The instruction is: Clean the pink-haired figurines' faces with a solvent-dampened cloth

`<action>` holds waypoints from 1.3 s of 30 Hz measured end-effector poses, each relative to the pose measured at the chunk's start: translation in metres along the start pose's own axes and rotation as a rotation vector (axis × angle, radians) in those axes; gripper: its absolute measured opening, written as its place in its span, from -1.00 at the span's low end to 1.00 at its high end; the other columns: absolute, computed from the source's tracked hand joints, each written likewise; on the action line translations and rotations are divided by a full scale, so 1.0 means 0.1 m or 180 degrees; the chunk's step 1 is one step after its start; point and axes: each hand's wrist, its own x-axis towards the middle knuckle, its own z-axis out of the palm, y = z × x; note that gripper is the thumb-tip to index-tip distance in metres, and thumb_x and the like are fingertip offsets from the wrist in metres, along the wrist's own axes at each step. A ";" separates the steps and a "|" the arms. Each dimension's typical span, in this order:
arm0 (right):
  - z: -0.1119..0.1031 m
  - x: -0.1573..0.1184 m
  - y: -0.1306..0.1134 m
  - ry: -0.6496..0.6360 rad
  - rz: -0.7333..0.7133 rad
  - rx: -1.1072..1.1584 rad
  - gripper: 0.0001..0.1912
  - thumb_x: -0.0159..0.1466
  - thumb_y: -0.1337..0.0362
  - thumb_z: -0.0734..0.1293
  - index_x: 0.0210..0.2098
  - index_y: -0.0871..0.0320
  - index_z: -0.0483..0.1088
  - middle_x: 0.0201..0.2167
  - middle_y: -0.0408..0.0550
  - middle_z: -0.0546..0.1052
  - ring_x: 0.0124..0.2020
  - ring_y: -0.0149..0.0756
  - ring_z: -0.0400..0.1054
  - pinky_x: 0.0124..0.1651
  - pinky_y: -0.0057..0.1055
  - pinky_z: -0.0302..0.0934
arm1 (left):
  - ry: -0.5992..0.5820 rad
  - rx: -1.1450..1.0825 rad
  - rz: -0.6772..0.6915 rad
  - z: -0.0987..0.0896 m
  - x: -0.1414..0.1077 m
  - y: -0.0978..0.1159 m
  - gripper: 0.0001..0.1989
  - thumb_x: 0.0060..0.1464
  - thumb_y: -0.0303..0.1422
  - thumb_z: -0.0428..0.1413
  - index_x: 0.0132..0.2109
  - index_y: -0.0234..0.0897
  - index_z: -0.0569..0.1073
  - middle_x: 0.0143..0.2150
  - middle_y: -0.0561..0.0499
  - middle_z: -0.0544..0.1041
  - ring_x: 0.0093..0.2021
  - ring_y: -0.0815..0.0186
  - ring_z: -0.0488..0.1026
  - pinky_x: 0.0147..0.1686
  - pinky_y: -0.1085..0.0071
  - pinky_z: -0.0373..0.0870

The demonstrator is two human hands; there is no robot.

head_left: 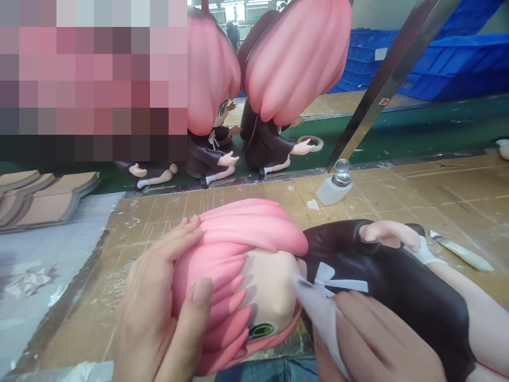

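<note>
A large doll-like figure (382,270) with pink hair, a black dress and a white bow lies on its side across the bench. My left hand (159,302) grips the figure's pink-haired head (238,228), the thumb on the near side and the fingers over the top. Between the fingers of my right hand (374,334) is a white cloth (318,307), pressed against the lower part of the figure's head near the chin. Its tip is blurred, and my hand hides part of the dress.
Several similar figures (262,143) sit along a green strip (397,132) behind the bench (170,207). A pump bottle (334,185), a tube-like tool (461,250), a tape roll (316,142), curved pieces (51,196) and crumpled paper (29,280) are around. A metal post (382,90) slants before blue crates (457,66).
</note>
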 end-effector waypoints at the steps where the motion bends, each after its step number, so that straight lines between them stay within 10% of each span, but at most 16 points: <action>1: 0.02 0.05 -0.01 0.0035 -0.0127 0.0145 -0.88 0.20 0.47 0.28 -0.26 0.20 0.39 -0.41 -0.02 0.41 -0.39 -0.25 0.26 -0.28 -0.31 0.18 | -0.0009 -0.0031 -0.0046 0.00 0.00 0.01 -0.64 0.28 -0.11 -0.05 0.17 0.07 0.38 0.25 0.10 0.43 0.28 0.01 0.33 0.26 -0.06 0.24; 13: 0.33 0.29 -0.06 0.0059 -0.0236 0.0546 -0.83 0.28 0.37 0.22 -0.21 0.13 0.44 -0.27 0.03 0.37 -0.20 -0.09 0.24 -0.13 -0.16 0.17 | -0.0017 -0.0127 -0.0150 0.01 -0.01 0.03 -0.61 0.29 -0.03 -0.10 0.18 0.15 0.37 0.28 0.12 0.40 0.30 -0.08 0.29 0.29 -0.23 0.21; 25: 0.25 0.30 -0.07 0.0021 -0.0183 0.0451 -0.89 0.27 0.34 0.26 -0.24 0.16 0.43 -0.27 0.06 0.37 -0.19 -0.06 0.23 -0.08 -0.12 0.17 | -0.0013 -0.0102 0.0098 0.01 0.02 0.00 -0.58 0.31 -0.02 -0.07 0.19 -0.01 0.38 0.26 0.08 0.42 0.28 0.06 0.33 0.26 0.13 0.17; 39: 0.14 0.18 0.09 -0.0105 -0.0021 -0.0131 -0.82 0.32 0.34 0.22 -0.17 0.23 0.43 -0.27 0.12 0.38 -0.26 -0.09 0.16 -0.23 -0.19 0.02 | -0.0155 0.0056 0.0214 0.04 0.22 -0.07 -0.59 0.28 -0.02 -0.07 0.14 -0.04 0.41 0.21 0.01 0.48 0.23 0.05 0.38 0.16 0.03 0.23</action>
